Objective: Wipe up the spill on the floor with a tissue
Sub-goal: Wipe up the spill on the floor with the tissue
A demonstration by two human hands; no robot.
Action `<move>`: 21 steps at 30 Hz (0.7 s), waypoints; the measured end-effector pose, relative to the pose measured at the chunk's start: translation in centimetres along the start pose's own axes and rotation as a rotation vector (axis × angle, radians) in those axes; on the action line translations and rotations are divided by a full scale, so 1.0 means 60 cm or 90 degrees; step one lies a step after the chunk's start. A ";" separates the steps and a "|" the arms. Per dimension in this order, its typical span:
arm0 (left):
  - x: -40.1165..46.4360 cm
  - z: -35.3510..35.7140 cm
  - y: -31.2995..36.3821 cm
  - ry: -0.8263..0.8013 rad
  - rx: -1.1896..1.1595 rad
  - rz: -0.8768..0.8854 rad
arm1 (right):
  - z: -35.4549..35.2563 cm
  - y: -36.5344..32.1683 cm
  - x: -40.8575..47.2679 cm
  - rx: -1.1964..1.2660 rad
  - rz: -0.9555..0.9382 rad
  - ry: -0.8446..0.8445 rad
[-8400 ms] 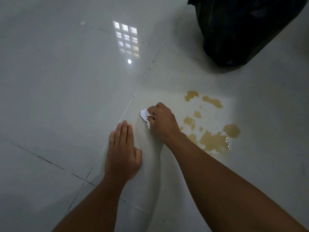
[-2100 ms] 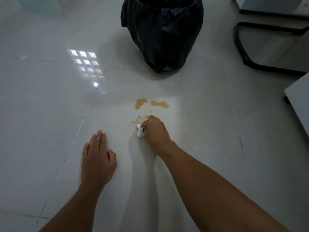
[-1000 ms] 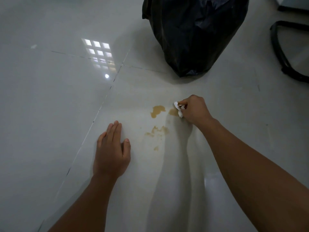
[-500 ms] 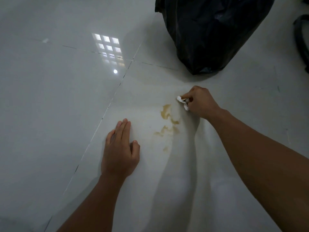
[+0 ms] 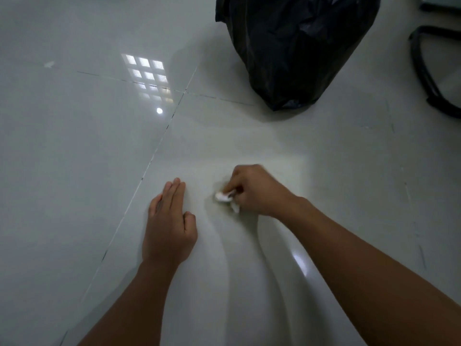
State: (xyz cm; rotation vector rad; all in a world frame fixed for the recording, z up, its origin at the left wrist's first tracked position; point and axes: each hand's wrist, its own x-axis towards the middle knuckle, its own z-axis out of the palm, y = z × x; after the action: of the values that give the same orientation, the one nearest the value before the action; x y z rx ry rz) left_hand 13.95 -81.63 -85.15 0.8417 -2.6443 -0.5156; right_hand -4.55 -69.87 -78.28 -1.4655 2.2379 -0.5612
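Observation:
My right hand point(image 5: 252, 189) presses a crumpled white tissue point(image 5: 225, 199) against the glossy light floor tile point(image 5: 249, 136); the hand is a little blurred. Only a faint brownish smear point(image 5: 219, 208) of the spill shows on the tile just under and beside the tissue. My left hand point(image 5: 168, 226) lies flat on the floor, palm down with fingers together, a short way left of the tissue and holding nothing.
A bin lined with a black bag point(image 5: 296, 46) stands on the floor beyond my right hand. A black chair base point(image 5: 431, 78) curves along the right edge. Tile joints point(image 5: 159, 143) cross to the left.
My right hand has dragged the tissue back toward me and leftward across the brown patches. The distinct patches seen half a second ago are gone, leaving a faint smear. My left hand stays planted.

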 end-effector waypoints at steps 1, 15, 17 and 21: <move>0.000 0.000 0.000 0.001 0.001 0.001 | -0.016 0.022 -0.007 0.019 0.054 0.081; 0.000 0.003 0.003 0.006 -0.002 -0.007 | 0.022 0.021 -0.002 -0.004 0.074 0.114; -0.001 0.001 0.004 0.007 -0.010 -0.005 | 0.038 0.002 -0.016 0.015 0.083 0.115; -0.001 0.000 0.005 0.009 -0.017 -0.011 | 0.061 -0.024 -0.044 0.031 0.056 0.066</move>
State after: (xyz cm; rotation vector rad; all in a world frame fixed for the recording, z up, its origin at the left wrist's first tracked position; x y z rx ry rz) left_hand 13.82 -81.35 -85.03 0.8572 -2.6145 -0.5452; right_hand -0.54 -68.35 -80.27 -1.3362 2.3378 -0.6727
